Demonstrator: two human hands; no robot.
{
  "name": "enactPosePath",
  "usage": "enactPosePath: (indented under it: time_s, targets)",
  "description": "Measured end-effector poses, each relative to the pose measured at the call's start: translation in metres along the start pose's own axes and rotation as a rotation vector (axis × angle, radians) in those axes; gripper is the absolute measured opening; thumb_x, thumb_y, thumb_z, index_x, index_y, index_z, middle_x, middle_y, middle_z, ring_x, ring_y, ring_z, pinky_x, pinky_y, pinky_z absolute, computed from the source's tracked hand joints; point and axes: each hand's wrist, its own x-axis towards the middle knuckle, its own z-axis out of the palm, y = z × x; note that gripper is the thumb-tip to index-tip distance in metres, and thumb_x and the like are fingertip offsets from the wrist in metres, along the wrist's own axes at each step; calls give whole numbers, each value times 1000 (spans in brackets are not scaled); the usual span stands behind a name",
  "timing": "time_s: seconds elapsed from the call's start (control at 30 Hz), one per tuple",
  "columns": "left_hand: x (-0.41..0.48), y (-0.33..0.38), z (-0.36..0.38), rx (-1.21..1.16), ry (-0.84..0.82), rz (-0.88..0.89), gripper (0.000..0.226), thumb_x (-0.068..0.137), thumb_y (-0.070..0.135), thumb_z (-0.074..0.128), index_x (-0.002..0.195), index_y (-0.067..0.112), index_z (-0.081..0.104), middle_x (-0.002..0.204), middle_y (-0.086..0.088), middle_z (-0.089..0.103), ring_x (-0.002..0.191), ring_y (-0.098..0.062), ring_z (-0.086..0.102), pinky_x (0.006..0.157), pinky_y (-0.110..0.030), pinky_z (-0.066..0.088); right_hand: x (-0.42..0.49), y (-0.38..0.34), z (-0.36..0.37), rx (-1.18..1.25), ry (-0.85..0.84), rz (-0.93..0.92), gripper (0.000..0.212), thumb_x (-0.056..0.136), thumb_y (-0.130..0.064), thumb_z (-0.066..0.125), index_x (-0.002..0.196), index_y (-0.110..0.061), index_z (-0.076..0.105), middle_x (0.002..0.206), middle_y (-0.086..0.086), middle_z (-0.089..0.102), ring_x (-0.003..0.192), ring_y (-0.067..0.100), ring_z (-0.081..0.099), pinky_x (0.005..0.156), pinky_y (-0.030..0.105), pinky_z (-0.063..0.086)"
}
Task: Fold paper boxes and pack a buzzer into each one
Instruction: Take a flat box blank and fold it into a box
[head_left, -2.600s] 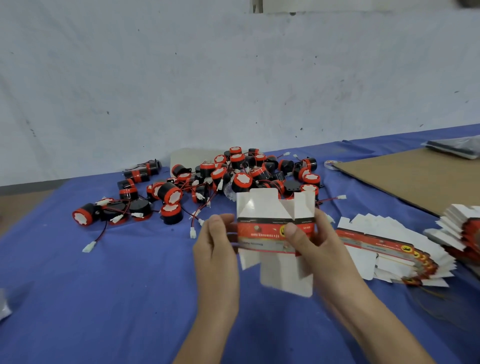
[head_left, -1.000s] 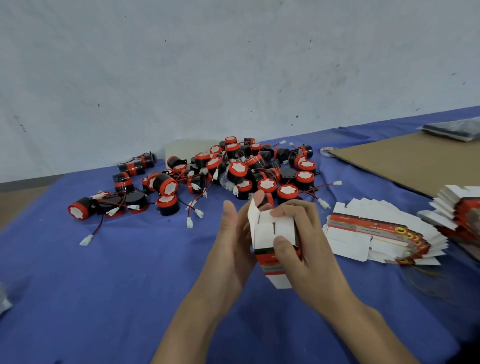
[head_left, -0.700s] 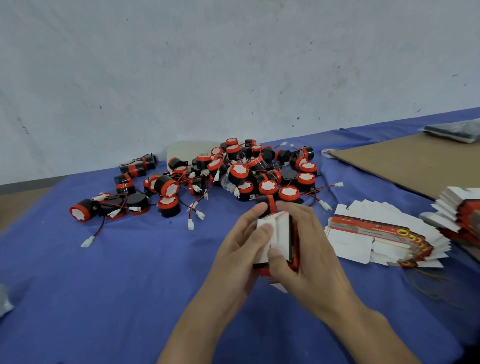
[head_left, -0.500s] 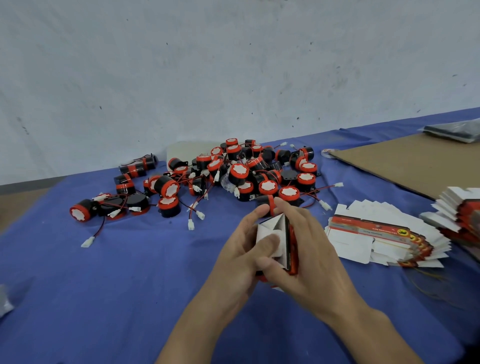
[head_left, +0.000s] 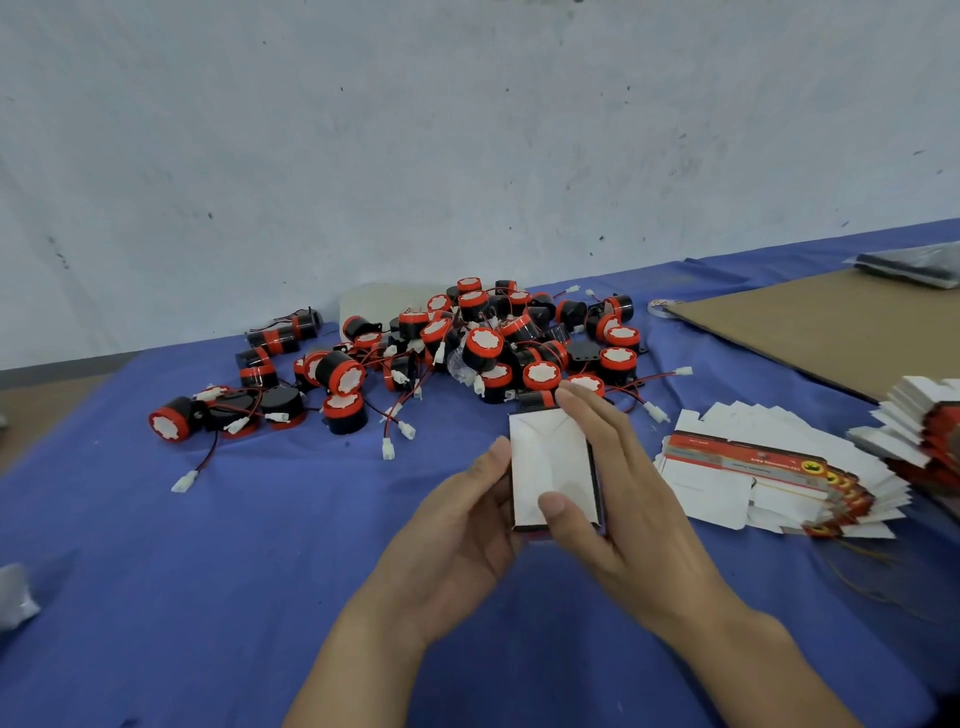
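Head view, field notes. Half a second ago the left thumb was pushing a white flap into the open end of the box (head_left: 550, 462), and the end still gaped in a wedge. Now that end is closed flat: a plain white panel faces the camera, with slanted flap seams showing near its top.

The left hand (head_left: 457, 545) has let go of the flap and lies open, palm up, fingers loose. Its thumb tip only touches the box's left edge. Whether its fingers support the box from behind cannot be told.

The right hand (head_left: 623, 499) has the box. Its thumb presses the lower part of the white panel, and its nearly straight fingers run up along the box's right side, so the box is pinched between them. This grip has flattened out from the tighter wrap of a moment ago.

The box sits between the two hands, above the blue table (head_left: 208, 571), with a red and dark rim showing at its right and bottom edges.

The pile of buzzers (head_left: 488, 343) lies just beyond the right fingertips. A fanned stack of flat boxes (head_left: 769, 467) lies to the right of the right hand, unmoved.
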Motion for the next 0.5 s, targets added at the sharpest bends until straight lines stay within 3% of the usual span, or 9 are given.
enactPosePath:
  time_s: [0.1,0.17,0.2,0.23,0.3,0.33,0.4,0.5]
  targets:
    - [-1,9,-8,132,101,85,44,86,40,68,120,12,71,123,-20,68,110,-30,65,95,-41,53,1,6,-5,-44,-120,34,69,93,-73,38,152,-51,11,153,-45,9,142,-19,11,110,5,19]
    - [-1,12,-12,430,168,163,29,83,36,74,110,26,70,107,-7,74,94,-24,68,85,-40,55,1,14,-7,-69,-215,92,65,90,-69,50,145,-61,15,139,-59,6,129,-32,8,100,-5,17]
    - [-2,12,-13,700,194,207,19,87,32,73,103,35,64,95,9,74,85,-15,67,78,-32,55,1,19,-8,-113,-267,104,61,91,-60,55,140,-63,18,137,-59,10,129,-31,10,102,-3,19]
    - [-3,9,-14,1047,215,223,22,92,26,70,98,42,55,85,20,67,79,-10,62,71,-26,51,0,24,-8,-186,-316,103,57,96,-48,57,139,-61,23,141,-53,15,132,-24,15,105,3,23]
    - [-1,-4,-12,1728,206,255,36,93,13,56,108,43,42,89,19,61,87,-15,57,70,-27,44,-2,32,-9,-330,-372,114,47,104,-24,49,143,-47,37,151,-31,26,139,-3,28,105,12,27]
    - [-2,-14,-11,1892,168,290,43,90,8,51,116,41,41,98,14,64,93,-20,56,73,-26,39,-3,35,-9,-362,-377,145,45,105,-17,44,144,-40,42,152,-23,33,137,3,33,103,13,28]
    - [-2,-27,-4,1984,109,321,43,87,6,49,125,27,45,111,4,64,98,-23,54,77,-23,24,-3,37,-7,-354,-368,224,42,105,-14,40,142,-33,45,147,-15,44,131,8,40,98,14,31]
    - [0,-27,2,1984,138,367,26,94,15,47,119,22,51,114,3,61,104,-20,54,88,-24,26,-3,39,-4,-354,-355,301,40,106,-17,38,143,-30,44,145,-14,47,129,10,44,100,20,35]
